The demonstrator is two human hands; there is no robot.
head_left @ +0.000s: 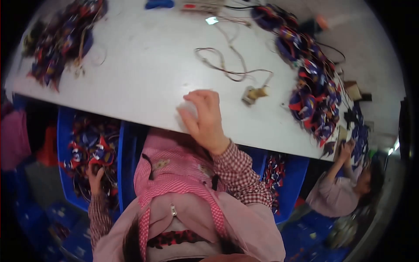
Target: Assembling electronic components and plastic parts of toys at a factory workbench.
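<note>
My left hand [95,177] reaches down into a blue crate [64,166] on the left, its thumb and fingers closed around a purple, red and white piece [103,150]. More such pieces lie heaped about it. Above the white table's [144,65] near edge is my right hand [206,118], its thumb apart from its curled fingers and no object visible in it; it is slightly blurred. Farther right on the table lies a small brass-coloured and grey part [254,94], joined to a thin, looped cable [238,72].
Piles of purple and red pieces lie on the table's left [61,43] and right [312,87]. A second blue crate [290,192] stands by my right side, holding similar pieces. At the back are a box-shaped device [203,6] and a blue object [159,4]. Another person [338,192] works at right.
</note>
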